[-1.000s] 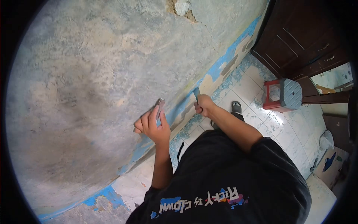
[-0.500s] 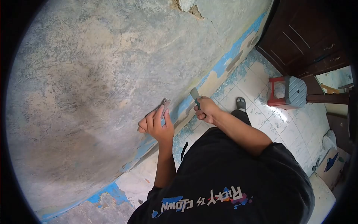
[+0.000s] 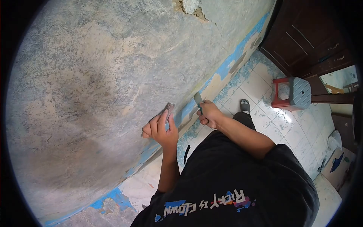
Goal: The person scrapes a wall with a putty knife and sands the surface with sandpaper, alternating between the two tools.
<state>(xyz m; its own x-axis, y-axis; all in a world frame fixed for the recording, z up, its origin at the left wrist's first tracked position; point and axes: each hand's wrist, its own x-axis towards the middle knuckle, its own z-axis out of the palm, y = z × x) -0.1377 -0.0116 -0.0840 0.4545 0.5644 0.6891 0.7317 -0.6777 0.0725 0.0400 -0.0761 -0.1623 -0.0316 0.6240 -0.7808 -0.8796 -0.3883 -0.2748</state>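
My left hand (image 3: 162, 130) is closed on a folded piece of sandpaper (image 3: 171, 107), greyish pink, pinched between thumb and fingers against the wall. The wall (image 3: 94, 94) is a scuffed grey surface with pale, worn patches. To the right, my right hand (image 3: 209, 114) grips a scraper (image 3: 198, 99) by its green handle. Its flat metal blade points up and overlaps the blue-painted strip (image 3: 227, 68) along the wall's lower part.
A red and grey plastic stool (image 3: 300, 92) stands on the tiled floor (image 3: 255, 81), which is scattered with blue flakes. Dark wooden furniture (image 3: 310, 38) is at the upper right. A broken hole (image 3: 194, 9) shows high in the wall. A sandalled foot (image 3: 245, 106) rests below.
Both hands have shifted slightly downward in the view, the sandpaper and scraper moving with them. The grips look the same.
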